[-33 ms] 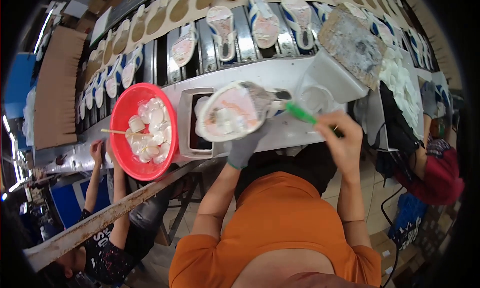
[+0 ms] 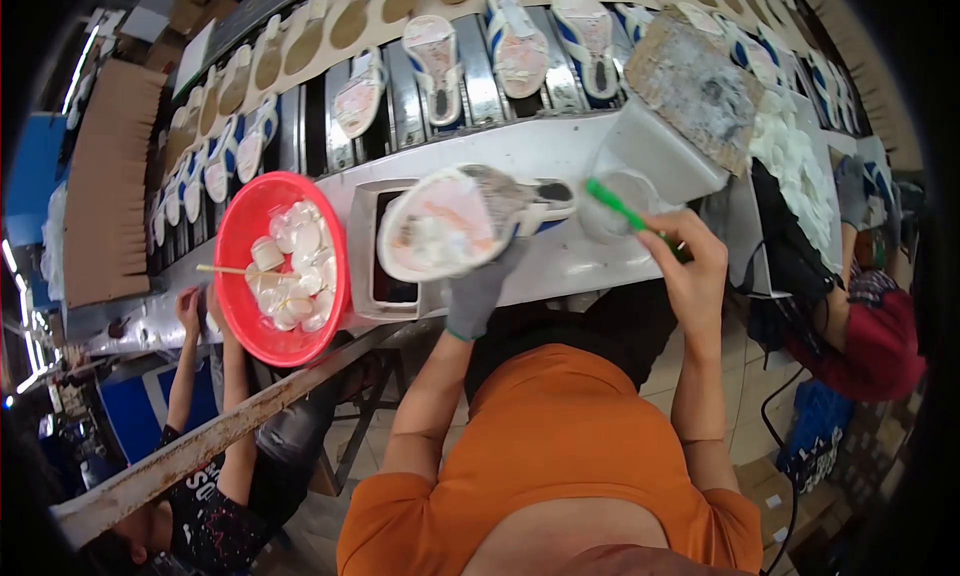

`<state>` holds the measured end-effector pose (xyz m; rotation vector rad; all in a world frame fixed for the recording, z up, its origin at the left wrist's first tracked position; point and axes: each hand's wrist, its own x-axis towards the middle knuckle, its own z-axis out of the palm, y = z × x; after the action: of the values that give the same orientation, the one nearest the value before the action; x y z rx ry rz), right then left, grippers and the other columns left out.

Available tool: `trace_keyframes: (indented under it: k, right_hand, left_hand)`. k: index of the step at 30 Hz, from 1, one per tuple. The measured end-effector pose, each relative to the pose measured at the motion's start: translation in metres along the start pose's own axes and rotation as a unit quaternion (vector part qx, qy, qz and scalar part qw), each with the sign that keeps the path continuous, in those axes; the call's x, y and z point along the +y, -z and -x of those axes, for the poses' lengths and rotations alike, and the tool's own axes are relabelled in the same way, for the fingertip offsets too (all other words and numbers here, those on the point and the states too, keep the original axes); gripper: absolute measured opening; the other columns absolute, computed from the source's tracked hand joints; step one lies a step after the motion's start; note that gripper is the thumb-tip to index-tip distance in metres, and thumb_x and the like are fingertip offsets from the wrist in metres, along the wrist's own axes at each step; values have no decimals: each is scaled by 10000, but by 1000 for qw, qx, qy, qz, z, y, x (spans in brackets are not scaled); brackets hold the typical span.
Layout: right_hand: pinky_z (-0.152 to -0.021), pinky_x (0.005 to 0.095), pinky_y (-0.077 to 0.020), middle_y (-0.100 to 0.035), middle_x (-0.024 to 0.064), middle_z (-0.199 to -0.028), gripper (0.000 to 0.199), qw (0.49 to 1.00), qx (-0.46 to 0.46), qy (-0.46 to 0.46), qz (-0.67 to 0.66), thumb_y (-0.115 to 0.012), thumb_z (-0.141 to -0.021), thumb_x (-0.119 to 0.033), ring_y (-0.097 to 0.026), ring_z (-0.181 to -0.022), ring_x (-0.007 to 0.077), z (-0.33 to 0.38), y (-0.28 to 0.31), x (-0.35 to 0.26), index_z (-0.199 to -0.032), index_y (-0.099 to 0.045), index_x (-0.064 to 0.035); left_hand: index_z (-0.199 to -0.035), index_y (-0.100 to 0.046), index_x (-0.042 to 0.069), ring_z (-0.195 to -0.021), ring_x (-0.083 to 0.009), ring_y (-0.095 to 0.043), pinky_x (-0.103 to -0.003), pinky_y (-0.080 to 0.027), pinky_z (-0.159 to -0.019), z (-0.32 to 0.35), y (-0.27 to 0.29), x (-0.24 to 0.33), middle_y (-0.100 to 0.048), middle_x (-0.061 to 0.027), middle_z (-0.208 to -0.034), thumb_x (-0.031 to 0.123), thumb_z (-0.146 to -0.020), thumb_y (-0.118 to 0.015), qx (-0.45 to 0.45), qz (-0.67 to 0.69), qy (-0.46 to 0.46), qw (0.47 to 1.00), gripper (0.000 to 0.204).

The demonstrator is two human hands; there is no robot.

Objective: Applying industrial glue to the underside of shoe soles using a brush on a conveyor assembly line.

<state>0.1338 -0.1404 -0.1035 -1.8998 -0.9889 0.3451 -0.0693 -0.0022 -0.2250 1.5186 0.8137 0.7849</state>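
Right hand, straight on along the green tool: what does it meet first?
Likely the clear round tub, which the green tool held by the right hand overlaps in view; depth is unclear, so the hand may pass above its rim.

Head-worn left fisheye, close overhead, facing down past orange shirt (image 2: pixel 560 426) at six o'clock to bench (image 2: pixel 570 263); left hand (image 2: pixel 483 294) near centre, right hand (image 2: pixel 692 256) toward three; conveyor (image 2: pixel 478 71) farther off, toward twelve.

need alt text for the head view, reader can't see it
A person in an orange top holds a white-edged shoe piece in the gloved left hand and a green tool in the bare right hand. A red basin of pale pieces sits to the left; beyond, similar shoe pieces line a slatted metal conveyor.
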Motion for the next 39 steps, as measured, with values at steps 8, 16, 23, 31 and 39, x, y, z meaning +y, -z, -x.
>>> trace_keyframes:
  k: [8, 16, 23, 31, 39]
  right_hand:
    - [-688, 402, -486, -666, 105, -896, 149, 954, -37, -4, 297, -704, -846, -150, -645, -816, 343, 8, 0, 45, -938, -710, -33]
    - [-428, 221, -367, -696, 61, -724, 201, 960, -119, -229, -112, -619, -938, -150, -480, -449, 61, 1, 18, 80, -980, -723, 17]
    - [-508, 179, -392, -695, 70, -805, 150, 938, -118, -148, -292, -677, -864, -31, -550, -612, 61, -11, 22, 48, -993, -723, 30]
    - [-631, 249, -451, -686, 90, -783, 96, 975, -172, 99, -101, -752, -764, 29, -620, -706, 135, -37, 29, -15, -853, -728, 53]
    - [-564, 244, -391, -685, 57, -761, 118, 983, -159, 57, -78, -776, -796, -97, -580, -647, 90, -47, 23, -18, -834, -738, 8]
  left_hand:
    - [-1427, -398, 44, -1162, -236, -569, -380, -463, -1009, -8, -3, 7, -552, -122, -1319, 519, -1009, -427, 64, 439, 91, 892, 634]
    - [-1447, -399, 64, -1148, -263, -602, -391, -508, -980, -12, 6, 11, -560, -146, -1339, 547, -988, -438, -7, 472, 206, 857, 667]
    - [-1414, -408, -3, -1085, -263, -645, -387, -543, -938, -8, -11, 33, -590, -195, -1282, 571, -964, -465, -79, 433, 231, 868, 732]
    - [-1364, -439, -85, -1063, -177, -606, -319, -496, -916, -15, -16, 49, -605, -149, -1220, 524, -926, -536, -185, 275, 107, 937, 756]
    - [-1366, -438, -95, -1048, -194, -601, -321, -484, -912, -14, -17, 62, -623, -163, -1189, 482, -894, -593, -234, 216, 61, 946, 761]
